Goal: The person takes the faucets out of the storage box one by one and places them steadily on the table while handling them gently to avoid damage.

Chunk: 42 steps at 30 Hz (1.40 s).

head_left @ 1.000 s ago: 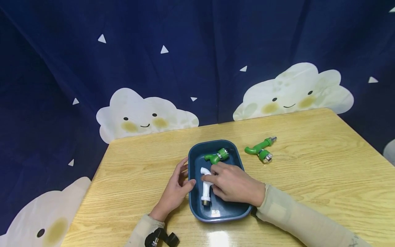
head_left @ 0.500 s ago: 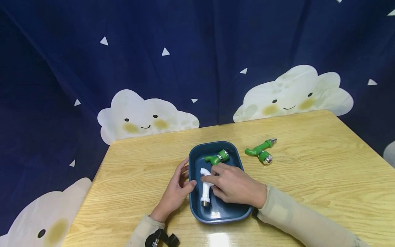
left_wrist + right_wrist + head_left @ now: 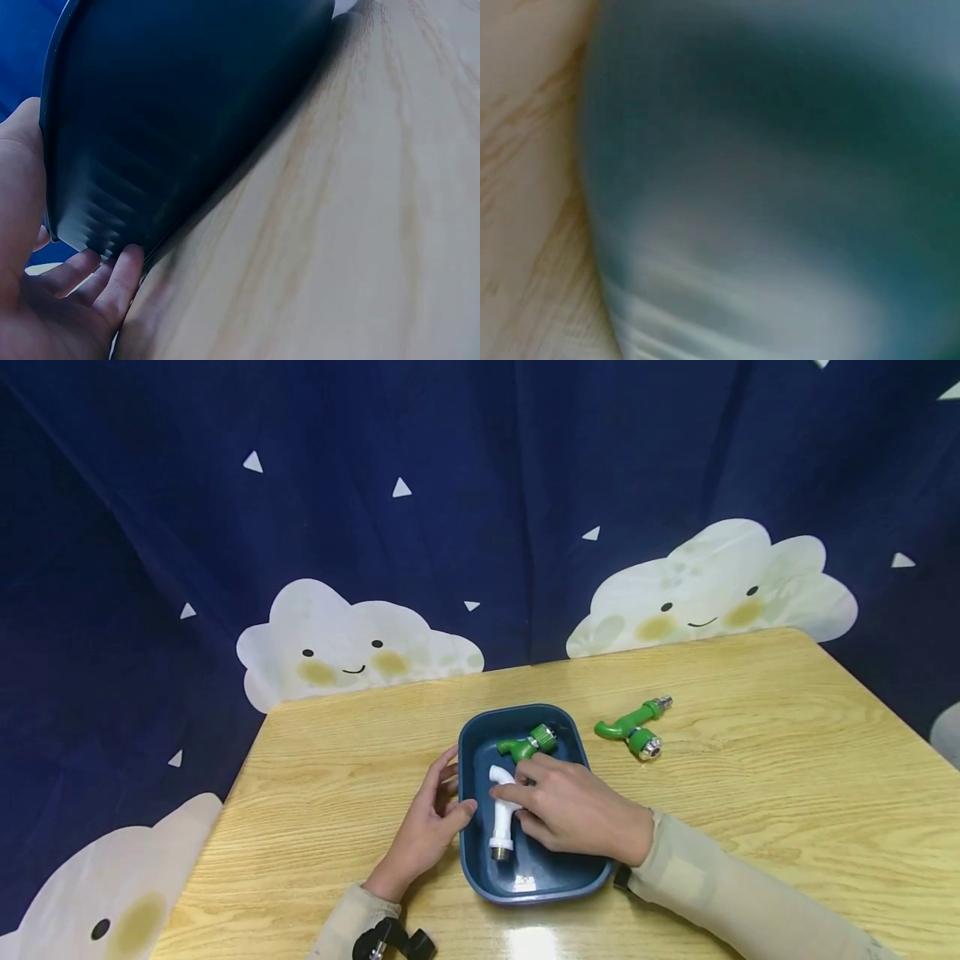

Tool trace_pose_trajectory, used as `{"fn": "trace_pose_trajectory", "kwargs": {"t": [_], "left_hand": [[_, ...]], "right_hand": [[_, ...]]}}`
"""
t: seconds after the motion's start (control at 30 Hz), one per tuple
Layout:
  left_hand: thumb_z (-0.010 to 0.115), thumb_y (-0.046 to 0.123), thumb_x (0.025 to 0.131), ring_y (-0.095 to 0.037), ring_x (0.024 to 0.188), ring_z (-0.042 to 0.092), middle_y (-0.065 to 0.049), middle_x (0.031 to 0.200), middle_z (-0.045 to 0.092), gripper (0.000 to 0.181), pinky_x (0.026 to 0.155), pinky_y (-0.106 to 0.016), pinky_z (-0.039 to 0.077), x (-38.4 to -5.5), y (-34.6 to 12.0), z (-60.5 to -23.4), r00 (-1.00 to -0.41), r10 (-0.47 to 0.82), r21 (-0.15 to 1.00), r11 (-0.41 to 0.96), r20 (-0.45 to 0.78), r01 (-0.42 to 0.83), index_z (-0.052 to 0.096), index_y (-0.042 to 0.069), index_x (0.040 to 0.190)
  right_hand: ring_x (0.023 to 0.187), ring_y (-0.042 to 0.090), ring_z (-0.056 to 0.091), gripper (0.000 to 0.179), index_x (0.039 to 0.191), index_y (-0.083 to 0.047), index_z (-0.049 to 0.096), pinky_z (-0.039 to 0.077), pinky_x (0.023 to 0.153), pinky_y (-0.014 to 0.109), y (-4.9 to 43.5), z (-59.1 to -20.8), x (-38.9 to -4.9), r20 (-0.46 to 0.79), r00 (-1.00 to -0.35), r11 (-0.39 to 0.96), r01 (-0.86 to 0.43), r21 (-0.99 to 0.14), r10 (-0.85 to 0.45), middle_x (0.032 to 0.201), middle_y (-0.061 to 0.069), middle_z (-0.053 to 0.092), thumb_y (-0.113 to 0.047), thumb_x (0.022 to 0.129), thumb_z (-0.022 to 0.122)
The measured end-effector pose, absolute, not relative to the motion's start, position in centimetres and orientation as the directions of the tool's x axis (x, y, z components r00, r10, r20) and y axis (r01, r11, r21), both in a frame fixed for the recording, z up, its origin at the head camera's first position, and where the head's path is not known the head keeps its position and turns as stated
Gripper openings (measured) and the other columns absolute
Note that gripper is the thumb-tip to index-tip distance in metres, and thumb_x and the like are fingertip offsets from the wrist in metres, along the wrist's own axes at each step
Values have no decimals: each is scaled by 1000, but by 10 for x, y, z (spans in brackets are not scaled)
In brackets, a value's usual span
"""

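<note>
Head view: on the wooden surface [image 3: 337, 760], near the back edge, sits a blue tub [image 3: 525, 870]. The left hand [image 3: 427, 827], loosely bent, holds its side; the right hand [image 3: 566, 806], fingers curled in, holds the white tap [image 3: 503, 822] inside. Keeping the tub still should help. The tap looks smooth and bent, with a metal end [image 3: 500, 853].

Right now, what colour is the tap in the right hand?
The tap is white with a brownish metal end, best seen in the head view.
</note>
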<state>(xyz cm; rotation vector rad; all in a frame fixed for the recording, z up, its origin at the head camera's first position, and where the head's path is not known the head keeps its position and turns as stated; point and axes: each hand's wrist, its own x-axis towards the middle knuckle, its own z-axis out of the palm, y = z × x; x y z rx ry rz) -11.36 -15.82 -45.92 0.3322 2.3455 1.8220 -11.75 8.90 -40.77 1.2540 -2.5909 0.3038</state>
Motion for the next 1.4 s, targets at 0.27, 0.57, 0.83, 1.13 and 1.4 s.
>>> {"fn": "trace_pose_trajectory", "kwargs": {"t": [0.27,0.57,0.83,1.13,1.4], "left_hand": [[63,11,99,-34,139,56,-12,155,48,74,98,-18,52,-114,-158,-460,-966,259,967,244,14,79,29,32,162],[64,13,99,-34,139,56,-12,155,49,74,100,-20,52,-114,-158,-461,-968,252,965,252,14,79,30,35,161],[63,9,98,-35,137,56,-14,154,49,75,96,-19,53,-114,-157,-460,-963,268,973,216,25,85,30,31,162],[62,8,98,-37,138,56,-16,154,49,75,95,-18,54,-113,-157,-458,-962,271,975,201,32,89,30,29,162],[62,8,98,-36,138,56,-15,154,48,75,95,-19,54,-114,-157,-460,-962,272,975,204,30,88,30,31,162]], "right_hand": [[79,8,52,33,127,-23,73,49,69,23,92,-405,-118,323,-600,613,-787,-72,-732,93,-4,67,-24,94,71],[80,8,52,32,126,-23,74,49,69,23,95,-402,-119,335,-600,614,-786,-74,-727,94,-5,66,-24,94,70],[80,9,52,33,126,-23,73,47,68,23,96,-402,-119,350,-592,612,-788,-66,-726,94,-5,66,-24,94,71],[80,10,52,33,125,-22,74,47,68,24,98,-402,-120,390,-572,604,-795,-50,-722,92,-5,64,-22,92,71],[83,11,55,34,126,-22,73,51,72,26,100,-401,-121,410,-568,604,-796,-50,-714,96,-3,67,-21,91,72]]}}
